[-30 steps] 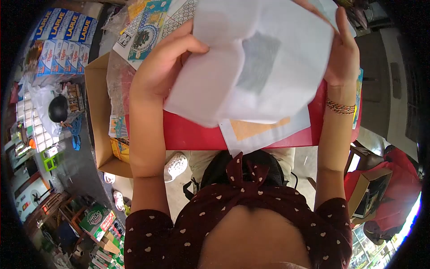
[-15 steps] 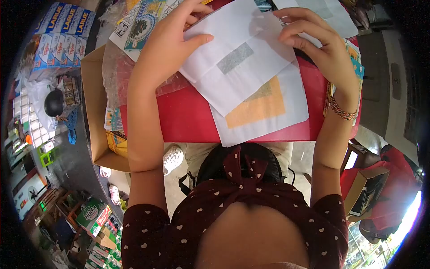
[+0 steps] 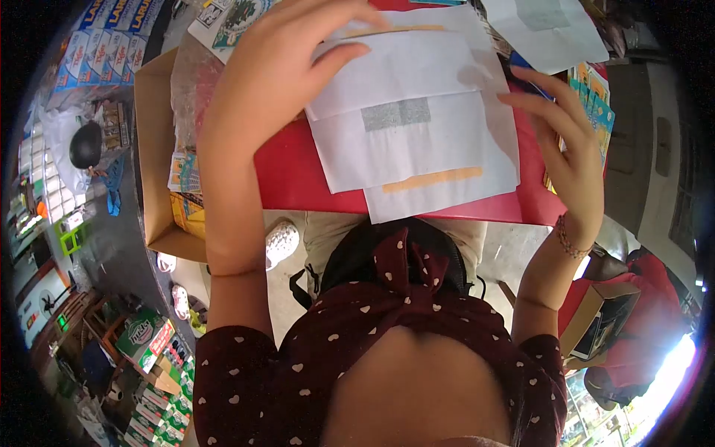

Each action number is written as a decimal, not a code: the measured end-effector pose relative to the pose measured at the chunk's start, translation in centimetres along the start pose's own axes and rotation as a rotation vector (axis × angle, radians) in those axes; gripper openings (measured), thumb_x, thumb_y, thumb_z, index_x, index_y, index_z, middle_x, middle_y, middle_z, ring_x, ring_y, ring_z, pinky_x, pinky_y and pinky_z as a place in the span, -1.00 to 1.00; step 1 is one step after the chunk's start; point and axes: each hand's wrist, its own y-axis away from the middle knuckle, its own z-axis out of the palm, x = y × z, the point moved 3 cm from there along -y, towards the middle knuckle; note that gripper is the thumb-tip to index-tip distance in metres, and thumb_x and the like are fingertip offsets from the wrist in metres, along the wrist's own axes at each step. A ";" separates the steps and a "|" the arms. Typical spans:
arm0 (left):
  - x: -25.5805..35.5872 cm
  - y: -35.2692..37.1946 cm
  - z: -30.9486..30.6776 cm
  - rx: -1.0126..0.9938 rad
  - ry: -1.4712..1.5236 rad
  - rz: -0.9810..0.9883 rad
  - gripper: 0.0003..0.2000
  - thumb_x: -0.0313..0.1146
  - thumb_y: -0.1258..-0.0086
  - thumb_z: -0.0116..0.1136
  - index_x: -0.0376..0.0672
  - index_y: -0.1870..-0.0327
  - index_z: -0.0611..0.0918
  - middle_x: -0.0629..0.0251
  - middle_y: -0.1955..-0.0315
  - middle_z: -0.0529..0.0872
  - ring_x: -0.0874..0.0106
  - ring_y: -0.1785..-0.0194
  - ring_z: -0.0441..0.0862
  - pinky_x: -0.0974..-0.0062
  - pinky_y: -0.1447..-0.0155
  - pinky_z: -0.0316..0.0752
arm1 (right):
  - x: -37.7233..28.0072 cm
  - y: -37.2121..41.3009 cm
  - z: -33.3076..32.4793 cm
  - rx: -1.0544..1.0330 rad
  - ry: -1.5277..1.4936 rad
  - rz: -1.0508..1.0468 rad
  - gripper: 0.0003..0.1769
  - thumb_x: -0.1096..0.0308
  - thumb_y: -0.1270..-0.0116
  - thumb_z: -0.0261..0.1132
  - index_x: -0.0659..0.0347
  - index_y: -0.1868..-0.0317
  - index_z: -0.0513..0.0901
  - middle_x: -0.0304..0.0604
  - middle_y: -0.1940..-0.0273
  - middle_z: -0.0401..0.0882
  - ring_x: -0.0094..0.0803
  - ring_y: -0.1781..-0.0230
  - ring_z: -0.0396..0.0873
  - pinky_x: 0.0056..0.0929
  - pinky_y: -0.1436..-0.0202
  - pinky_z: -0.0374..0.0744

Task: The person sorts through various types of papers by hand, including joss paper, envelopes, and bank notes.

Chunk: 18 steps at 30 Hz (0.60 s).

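A creased white sheet with a grey-green rectangle [image 3: 410, 141] lies over another white sheet with an orange patch [image 3: 447, 197], both on the red table [image 3: 283, 175]. My left hand [image 3: 316, 41] is at the sheet's upper left, thumb and fingers apart; its fingertips are over the paper, and whether they pinch an edge I cannot make out. To the right of the papers, my right hand [image 3: 558, 127] has its fingers spread, with nothing in them. A dark blue object [image 3: 530, 78] lies just beyond its fingertips.
Another white sheet [image 3: 547, 26] is at the top right. Printed cards [image 3: 596, 104] lie at the right edge. On the left are clear plastic wrap [image 3: 195, 93] and a cardboard box [image 3: 158, 149]. A person in red [image 3: 648, 313] is at the far right.
The top sheet has turned and now lies flatter over the lower one, hiding more of its orange patch. My right hand has come off the paper, moving right and down.
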 end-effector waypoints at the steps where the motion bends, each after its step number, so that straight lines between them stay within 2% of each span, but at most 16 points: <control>1: 0.1 1.6 -0.4 -0.042 -0.018 -0.006 -0.74 -0.51 -0.20 0.22 -0.14 0.06 0.65 0.22 0.10 0.67 0.32 -0.01 0.60 0.44 -0.08 0.45 | 0.1 0.7 0.2 -0.006 -0.020 0.046 -0.63 0.72 -0.18 0.10 0.20 0.09 0.67 -0.09 -0.07 0.56 -0.20 -0.07 0.51 -0.41 -0.04 0.48; 2: 0.3 3.0 -0.6 -0.082 -0.040 -0.012 -0.77 -0.51 -0.19 0.23 -0.15 0.11 0.66 0.20 0.14 0.67 0.28 0.01 0.60 0.42 -0.06 0.46 | 0.1 1.2 0.5 -0.010 -0.039 0.087 -0.63 0.71 -0.17 0.10 0.21 0.09 0.67 -0.09 -0.06 0.57 -0.18 -0.06 0.52 -0.40 -0.06 0.49; 3: 0.6 4.8 0.0 -0.029 -0.032 0.026 -0.84 -0.49 -0.20 0.16 -0.11 0.19 0.63 0.29 0.20 0.63 0.28 0.11 0.57 0.35 0.02 0.45 | 0.1 1.7 0.7 0.000 -0.093 0.115 -0.63 0.72 -0.14 0.10 0.21 0.10 0.67 -0.09 -0.06 0.57 -0.17 -0.07 0.52 -0.38 -0.08 0.48; 4: 1.2 6.2 0.1 -0.028 -0.040 0.012 -0.84 -0.49 -0.20 0.16 -0.11 0.19 0.63 0.29 0.20 0.63 0.28 0.11 0.57 0.35 0.02 0.45 | 0.0 2.0 1.1 -0.008 -0.101 0.104 -0.63 0.72 -0.14 0.10 0.21 0.10 0.67 -0.09 -0.06 0.57 -0.17 -0.07 0.52 -0.38 -0.08 0.48; 6: 2.3 8.6 0.0 -0.034 -0.251 -0.034 -0.74 -0.56 -0.09 0.14 -0.08 0.17 0.65 0.31 0.16 0.59 0.28 0.08 0.53 0.33 -0.03 0.42 | 0.0 2.4 1.7 0.019 -0.091 0.107 -0.62 0.73 -0.12 0.09 0.22 0.12 0.67 -0.10 -0.05 0.57 -0.17 -0.07 0.52 -0.36 -0.08 0.48; 7: 2.3 9.8 0.2 -0.059 -0.309 -0.046 -0.60 -0.58 0.01 0.12 0.02 0.09 0.66 0.36 0.08 0.55 0.31 0.02 0.48 0.28 -0.07 0.38 | 0.0 2.3 1.9 0.010 -0.029 0.053 -0.62 0.70 -0.12 0.09 0.22 0.10 0.66 -0.09 -0.04 0.58 -0.16 -0.06 0.52 -0.33 -0.10 0.47; 8: 2.5 10.5 0.5 -0.067 -0.308 -0.052 -0.60 -0.58 0.01 0.12 0.02 0.09 0.66 0.36 0.08 0.55 0.31 0.02 0.48 0.28 -0.07 0.38 | 0.0 2.2 2.1 0.005 -0.038 0.055 -0.62 0.70 -0.12 0.09 0.22 0.10 0.66 -0.09 -0.04 0.58 -0.16 -0.06 0.52 -0.33 -0.10 0.47; 10: 3.1 11.3 0.8 -0.115 -0.527 -0.077 -0.58 -0.60 -0.13 0.15 0.16 0.02 0.69 0.46 -0.04 0.57 0.34 -0.10 0.45 0.32 -0.15 0.33 | -0.2 1.8 2.8 -0.033 0.032 -0.010 -0.64 0.64 -0.15 0.12 0.20 0.06 0.65 -0.09 -0.04 0.58 -0.14 -0.06 0.51 -0.30 -0.12 0.46; 11: 3.4 11.4 0.7 -0.166 -0.554 -0.060 -0.53 -0.57 -0.13 0.19 0.26 -0.04 0.66 0.52 -0.10 0.53 0.42 -0.14 0.42 0.32 -0.17 0.30 | -0.2 1.7 3.1 -0.023 0.043 -0.041 -0.67 0.58 -0.21 0.13 0.19 0.03 0.63 -0.10 -0.02 0.59 -0.11 -0.04 0.52 -0.29 -0.14 0.44; 12: 3.4 11.5 0.8 -0.174 -0.554 -0.058 -0.53 -0.57 -0.13 0.19 0.26 -0.04 0.66 0.52 -0.10 0.53 0.42 -0.14 0.42 0.32 -0.17 0.30 | -0.3 1.5 3.5 -0.023 0.037 -0.035 -0.67 0.58 -0.21 0.13 0.19 0.03 0.63 -0.10 -0.02 0.59 -0.11 -0.04 0.52 -0.29 -0.14 0.44; 14: 3.6 11.1 1.5 -0.103 -0.602 0.132 -0.52 -0.55 -0.16 0.18 0.31 -0.06 0.64 0.52 -0.10 0.54 0.43 -0.11 0.43 0.32 -0.14 0.31 | -0.7 1.3 3.7 0.011 -0.062 -0.042 -0.71 0.55 -0.26 0.14 0.21 0.02 0.62 -0.09 0.00 0.60 -0.10 -0.02 0.55 -0.30 -0.14 0.44; 15: 3.4 10.8 1.6 -0.120 -0.554 0.187 -0.53 -0.53 -0.12 0.19 0.19 -0.08 0.62 0.46 -0.10 0.56 0.40 -0.15 0.47 0.30 -0.18 0.34 | -0.5 1.2 3.7 -0.003 -0.065 -0.040 -0.72 0.55 -0.29 0.12 0.23 0.00 0.61 -0.07 0.03 0.61 -0.13 -0.01 0.57 -0.32 -0.13 0.46; 16: 3.1 10.6 1.8 -0.116 -0.551 0.189 -0.53 -0.53 -0.12 0.19 0.19 -0.08 0.62 0.46 -0.10 0.56 0.40 -0.15 0.47 0.30 -0.18 0.34 | -0.5 1.2 3.8 -0.002 -0.060 -0.038 -0.72 0.55 -0.29 0.12 0.23 0.00 0.61 -0.07 0.03 0.61 -0.13 -0.01 0.57 -0.32 -0.13 0.46; 18: 2.7 10.1 2.2 -0.170 -0.449 0.259 -0.63 -0.46 -0.14 0.13 -0.05 -0.03 0.59 0.34 -0.08 0.56 0.40 -0.20 0.48 0.28 -0.21 0.37 | -0.4 1.4 3.9 -0.007 -0.132 0.012 -0.70 0.56 -0.29 0.12 0.23 -0.01 0.60 -0.05 0.02 0.60 -0.15 -0.03 0.57 -0.34 -0.12 0.47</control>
